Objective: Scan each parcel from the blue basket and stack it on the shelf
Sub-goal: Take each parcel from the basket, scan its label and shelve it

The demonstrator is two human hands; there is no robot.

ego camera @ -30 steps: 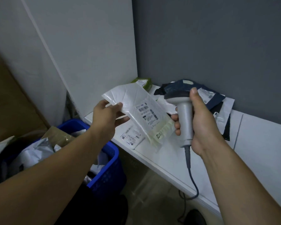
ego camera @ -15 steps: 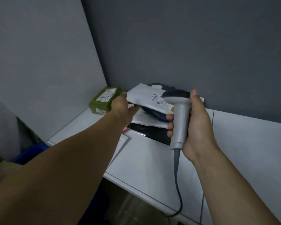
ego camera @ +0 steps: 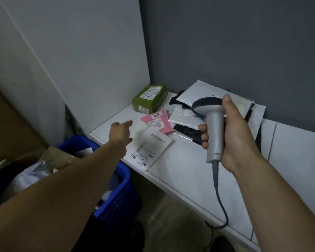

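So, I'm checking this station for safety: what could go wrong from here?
The white parcel lies at the shelf's front edge; the left hand could sweep it off when reaching for the basket. The scanner's cable loops below the shelf and could snag. The back pile is loose and uneven; more parcels may slide.

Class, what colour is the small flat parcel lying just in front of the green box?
The parcel is pink; head view.

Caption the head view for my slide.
Right hand grips the scanner over parcels on the shelf; empty left hand hovers at its edge near the basket.
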